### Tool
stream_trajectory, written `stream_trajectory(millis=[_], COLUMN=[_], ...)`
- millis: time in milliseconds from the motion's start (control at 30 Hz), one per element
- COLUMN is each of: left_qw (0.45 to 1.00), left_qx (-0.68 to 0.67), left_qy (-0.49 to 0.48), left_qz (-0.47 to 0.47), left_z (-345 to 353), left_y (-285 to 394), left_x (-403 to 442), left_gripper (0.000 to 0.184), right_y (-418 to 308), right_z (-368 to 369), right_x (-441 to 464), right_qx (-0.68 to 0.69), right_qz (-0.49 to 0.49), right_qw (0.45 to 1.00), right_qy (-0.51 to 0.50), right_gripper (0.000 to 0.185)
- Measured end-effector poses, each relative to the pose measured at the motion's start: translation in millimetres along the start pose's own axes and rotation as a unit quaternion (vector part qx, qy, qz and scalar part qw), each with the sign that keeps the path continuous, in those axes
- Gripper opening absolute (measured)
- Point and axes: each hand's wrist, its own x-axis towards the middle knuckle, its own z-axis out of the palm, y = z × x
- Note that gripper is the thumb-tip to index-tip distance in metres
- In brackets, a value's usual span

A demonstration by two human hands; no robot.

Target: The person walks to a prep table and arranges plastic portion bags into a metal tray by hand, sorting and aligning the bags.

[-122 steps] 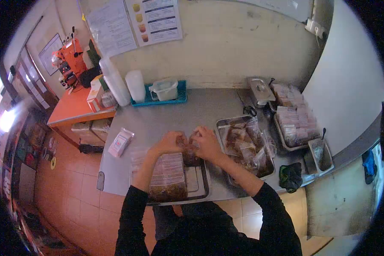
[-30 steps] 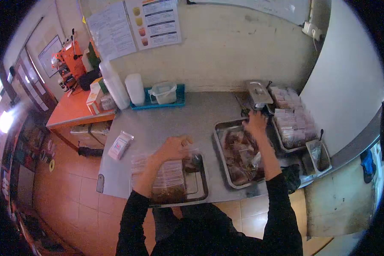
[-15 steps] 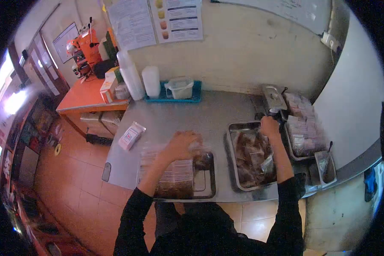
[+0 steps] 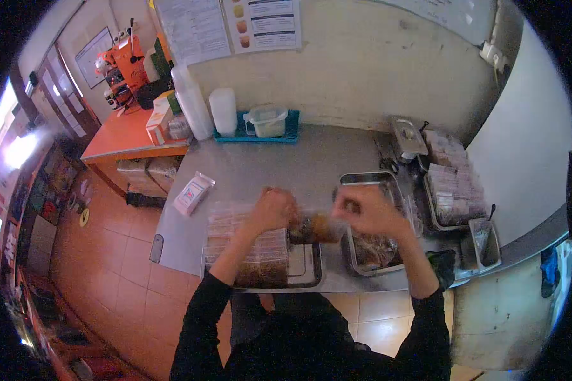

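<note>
My left hand (image 4: 275,208) is closed above the near-left metal tray, gripping one end of a small clear plastic bag (image 4: 318,228) with brown contents, blurred by motion. At the bag's other end my right hand (image 4: 365,208) is closed in a pinch, beside the second tray. Neat rows of printed clear packets (image 4: 248,254) with brown contents fill the left part of the near-left tray (image 4: 310,279). More brown-filled bags (image 4: 376,249) lie loose in the second metal tray (image 4: 356,270), partly hidden by my right forearm.
A pale pink packet (image 4: 194,193) lies on the steel table's left side. Scissors (image 4: 388,162) rest near a lidded metal container (image 4: 408,138). Right of them stand a tray of packets (image 4: 454,187) and a narrow metal container (image 4: 487,244). A teal tray (image 4: 257,136) holds plastic tubs.
My right hand has moved left and towards me from the second tray's far edge. The brown bag now spans both hands. My left hand has closed and shifted little.
</note>
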Motion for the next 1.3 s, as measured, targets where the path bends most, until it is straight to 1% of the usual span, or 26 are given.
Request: stream_trajectory(millis=[33,100,133,200,233,267,300,333,400,433,500,633,700,733,800,833,900,933,1000,1033,1100,1233,1300], left_qw=[1.0,0.999,1.0,0.999,0.999,0.999,0.998,0.998,0.997,0.997,1.0,1.0,1.0,0.999,0.998,0.998,0.986,0.985,0.989,0.989,0.999,0.998,0.996], left_qx=[0.001,-0.023,-0.021,-0.022,-0.021,0.009,0.039,0.039,0.017,0.016,0.011,0.009,-0.009,-0.009,-0.062,-0.062,-0.169,-0.17,-0.138,-0.139,-0.001,0.012,0.063], left_qy=[-0.001,0.022,0.022,0.035,0.035,0.032,0.03,0.029,0.049,0.048,-0.011,0.004,-0.029,-0.031,-0.018,-0.019,-0.01,-0.012,0.03,0.028,-0.018,-0.029,-0.002], left_qz=[0.0,-0.01,-0.008,0.03,0.031,0.037,0.044,0.045,0.06,0.06,0.025,0.013,0.004,0.004,0.007,0.008,-0.005,-0.004,0.041,0.043,0.038,0.055,0.07], left_z=[2,5,5,6,8,9,8,8,5,3,0,-2,-4,-4,-7,-7,-9,-12,-18,-21,-24,-11,-6], left_y=[-2,-6,-9,-13,-15,-17,-17,-17,-17,-17,-17,-17,-16,-16,-15,-14,-10,-7,-2,2,7,-6,-9], left_x=[0,1,2,4,6,8,9,10,9,9,11,8,9,9,9,9,8,7,3,0,-7,-8,-9], left_gripper=[0.019,0.017,0.017,0.019,0.019,0.02,0.02,0.02,0.021,0.021,0.02,0.018,0.018,0.018,0.017,0.017,0.02,0.02,0.026,0.026,0.03,0.028,0.027], right_y=[-3,14,18,26,39,55,57,62,69,73,78,72,70,69,67,69,75,77,80,80,80,86,86], right_z=[13,51,64,87,103,120,124,124,121,122,125,125,124,125,127,127,129,129,128,129,131,133,134], right_x=[0,3,3,3,4,6,8,8,10,11,15,16,17,17,16,16,18,17,15,14,13,13,14], right_qx=[0.041,0.051,0.05,0.024,0.024,0.019,0.014,0.014,-0.08,-0.079,-0.126,-0.141,-0.192,-0.191,-0.23,-0.231,-0.223,-0.224,-0.202,-0.202,-0.23,-0.239,-0.227], right_qz=[-0.022,-0.06,-0.061,-0.046,-0.046,-0.083,-0.119,-0.118,-0.05,-0.049,-0.125,-0.134,-0.192,-0.191,-0.214,-0.213,-0.223,-0.221,-0.177,-0.175,-0.183,-0.186,-0.169], right_qw=[0.998,0.994,0.995,0.996,0.996,0.996,0.991,0.991,0.996,0.996,0.984,0.979,0.958,0.959,0.939,0.939,0.939,0.939,0.962,0.963,0.953,0.951,0.957], right_qy=[-0.033,-0.071,-0.069,-0.078,-0.076,-0.008,0.061,0.062,0.006,0.006,0.031,0.054,0.09,0.089,0.141,0.141,0.136,0.136,0.044,0.046,0.08,0.07,0.063], right_gripper=[0.014,0.013,0.013,0.014,0.014,0.015,0.017,0.017,0.035,0.035,0.036,0.035,0.024,0.024,0.024,0.024,0.026,0.026,0.035,0.035,0.037,0.037,0.038])
